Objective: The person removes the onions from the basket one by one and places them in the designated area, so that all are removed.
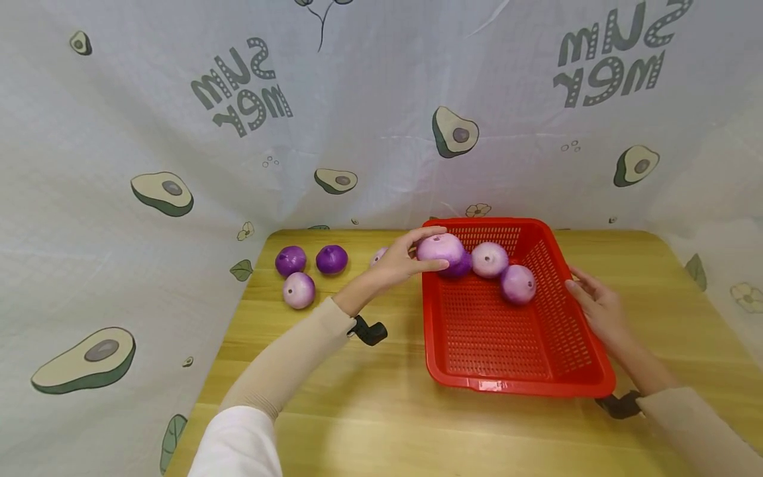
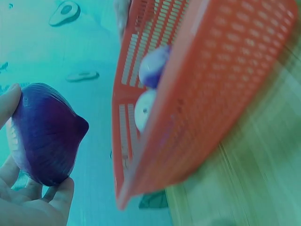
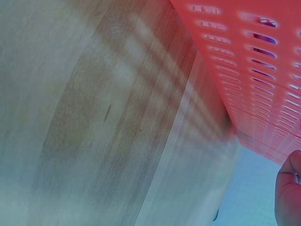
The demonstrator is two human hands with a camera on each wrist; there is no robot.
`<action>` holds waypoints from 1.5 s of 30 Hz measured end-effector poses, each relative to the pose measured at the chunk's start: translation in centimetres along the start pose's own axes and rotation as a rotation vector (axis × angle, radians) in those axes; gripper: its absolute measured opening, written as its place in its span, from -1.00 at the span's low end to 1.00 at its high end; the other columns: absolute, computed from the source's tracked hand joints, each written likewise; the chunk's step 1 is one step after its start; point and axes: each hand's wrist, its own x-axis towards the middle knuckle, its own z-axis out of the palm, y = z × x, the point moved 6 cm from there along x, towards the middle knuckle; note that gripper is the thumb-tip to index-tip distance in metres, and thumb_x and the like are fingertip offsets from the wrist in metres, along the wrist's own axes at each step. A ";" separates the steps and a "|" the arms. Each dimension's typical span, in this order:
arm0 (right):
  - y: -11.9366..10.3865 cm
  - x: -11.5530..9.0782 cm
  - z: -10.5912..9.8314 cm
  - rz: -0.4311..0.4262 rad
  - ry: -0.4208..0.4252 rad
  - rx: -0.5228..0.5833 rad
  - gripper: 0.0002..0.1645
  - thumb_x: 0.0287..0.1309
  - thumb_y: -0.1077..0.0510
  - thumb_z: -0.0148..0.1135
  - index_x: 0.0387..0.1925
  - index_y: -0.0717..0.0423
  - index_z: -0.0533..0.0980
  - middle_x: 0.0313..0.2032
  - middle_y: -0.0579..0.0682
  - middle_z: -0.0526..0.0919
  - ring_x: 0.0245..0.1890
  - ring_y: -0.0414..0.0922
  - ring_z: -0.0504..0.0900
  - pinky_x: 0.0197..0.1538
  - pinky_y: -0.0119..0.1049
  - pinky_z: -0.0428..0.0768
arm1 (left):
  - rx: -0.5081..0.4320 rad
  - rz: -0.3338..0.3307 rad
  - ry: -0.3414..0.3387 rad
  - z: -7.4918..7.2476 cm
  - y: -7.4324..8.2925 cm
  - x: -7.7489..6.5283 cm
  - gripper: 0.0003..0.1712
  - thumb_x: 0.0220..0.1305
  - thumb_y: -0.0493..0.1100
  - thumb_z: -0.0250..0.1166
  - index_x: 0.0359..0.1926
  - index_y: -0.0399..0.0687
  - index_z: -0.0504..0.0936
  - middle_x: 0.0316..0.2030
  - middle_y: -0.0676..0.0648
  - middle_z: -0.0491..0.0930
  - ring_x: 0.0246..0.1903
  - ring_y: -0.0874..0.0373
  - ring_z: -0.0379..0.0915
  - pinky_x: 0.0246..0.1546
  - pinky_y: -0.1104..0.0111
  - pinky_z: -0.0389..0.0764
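My left hand (image 1: 396, 260) grips a purple onion (image 1: 440, 248) between thumb and fingers, above the back left corner of a red plastic basket (image 1: 434, 331). In the left wrist view this onion (image 2: 47, 134) shows its dark skin and pointed tip, apart from the basket's wall. Inside the basket, toward the back, lie a pale onion (image 1: 490, 260), a pale purple onion (image 1: 518, 285) and a darker one (image 1: 457, 265), partly hidden by the held onion. On the basket's right rim, my right hand (image 1: 602, 311) holds with thumb and fingers; the right wrist view shows only part of it.
At the back left of the wooden table (image 1: 334, 411) are two dark purple onions (image 1: 331, 260) and a paler onion (image 1: 299, 290). Another onion (image 1: 378, 256) is partly hidden behind my left hand. A printed curtain (image 1: 381, 86) hangs behind the table.
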 end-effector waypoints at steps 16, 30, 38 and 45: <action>0.0 0.0 0.1 -0.006 -0.006 0.013 -0.33 0.49 0.11 0.04 0.49 0.25 0.16 -0.23 -0.34 0.58 -0.39 -0.38 0.65 -0.43 -0.43 0.66 | 0.029 -0.094 0.154 -6.2 -3.0 -3.5 -0.31 0.23 -0.27 0.42 0.37 -0.06 0.43 0.33 -0.10 0.38 0.23 -0.06 0.35 0.22 0.12 0.47; -0.2 0.0 0.1 -0.008 -0.011 -0.001 -0.32 0.50 0.11 0.04 0.49 0.27 0.13 -0.22 -0.37 0.58 -0.38 -0.39 0.66 -0.43 -0.42 0.67 | 0.039 -0.079 0.280 -9.3 -6.3 -6.9 -0.30 0.22 -0.38 0.41 0.36 -0.26 0.39 0.36 -0.22 0.35 0.36 -0.07 0.25 0.35 0.20 0.30; -0.2 0.0 0.1 0.002 -0.008 -0.005 -0.32 0.50 0.10 0.04 0.49 0.27 0.13 -0.24 -0.39 0.58 -0.39 -0.39 0.66 -0.43 -0.42 0.67 | 0.069 -0.131 0.311 -9.8 -7.9 -7.9 -0.25 0.22 -0.32 0.43 0.40 -0.25 0.35 0.37 -0.25 0.33 0.34 -0.14 0.25 0.37 0.11 0.26; -0.3 0.0 0.1 -0.001 -0.004 0.002 -0.32 0.49 0.10 0.05 0.49 0.28 0.14 -0.24 -0.40 0.59 -0.39 -0.40 0.66 -0.43 -0.43 0.67 | 0.127 -0.183 0.348 -10.0 -8.9 -8.4 -0.25 0.18 -0.32 0.45 0.38 -0.29 0.38 0.36 -0.28 0.33 0.33 -0.18 0.26 0.35 0.06 0.28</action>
